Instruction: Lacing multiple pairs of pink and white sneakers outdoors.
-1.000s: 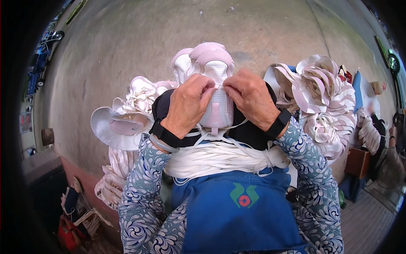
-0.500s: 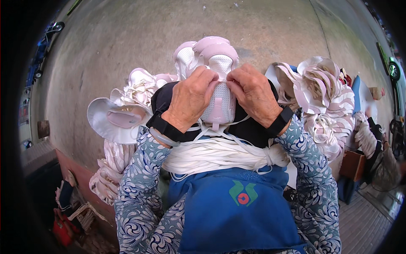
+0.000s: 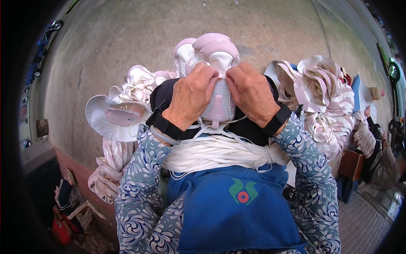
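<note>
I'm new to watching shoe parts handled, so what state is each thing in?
Left hand, pinched shut on a thin white strand
Right hand, pinched shut at the same strand
Pink-and-white shoe upper, toe pointing away, tongue showing
White lace bundle, bound near its right end
Black wristbands, worn, one on each wrist
Uppers on the right, piled close together
Blue apron, draped down the front

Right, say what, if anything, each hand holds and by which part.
Left hand and right hand pinch at the shoe, by the toe end of its tongue; exactly which piece they grip is hidden.
</note>
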Motion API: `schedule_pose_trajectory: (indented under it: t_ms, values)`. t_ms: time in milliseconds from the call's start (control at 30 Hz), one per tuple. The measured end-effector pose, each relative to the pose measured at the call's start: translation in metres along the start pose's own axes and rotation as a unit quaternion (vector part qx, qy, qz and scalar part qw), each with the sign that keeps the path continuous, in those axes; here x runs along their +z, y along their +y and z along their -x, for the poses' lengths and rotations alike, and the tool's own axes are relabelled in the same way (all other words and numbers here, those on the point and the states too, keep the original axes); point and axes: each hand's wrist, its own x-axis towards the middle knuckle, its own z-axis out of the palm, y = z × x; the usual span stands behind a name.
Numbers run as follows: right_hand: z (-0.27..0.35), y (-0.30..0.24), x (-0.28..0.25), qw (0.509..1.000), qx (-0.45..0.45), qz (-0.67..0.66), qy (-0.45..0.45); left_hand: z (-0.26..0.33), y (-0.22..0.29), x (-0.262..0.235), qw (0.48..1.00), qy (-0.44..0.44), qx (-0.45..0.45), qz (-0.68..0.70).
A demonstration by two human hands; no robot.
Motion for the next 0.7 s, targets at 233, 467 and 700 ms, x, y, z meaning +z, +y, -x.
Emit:
schedule_pose_trajectory:
  t_ms: [233, 467, 700]
  values:
    - [-0.0031, -0.0042, 0.0003, 0.999, -0.02, 0.022, -0.013, -0.0004, -0.0027, 0.0018, 1.0, 0.002, 0.009, -0.002]
    - [-0.007, -0.0055, 0.0034, 1.0, 0.02, 0.011, 0.01, -0.001, -0.0043, 0.004, 1.0, 0.006, 0.022, -0.015]
    - [-0.0057, -0.0027, 0.0053, 1.0, -0.017, -0.007, 0.012, -0.0004, -0.0039, 0.0051, 1.0, 0.011, 0.019, -0.007]
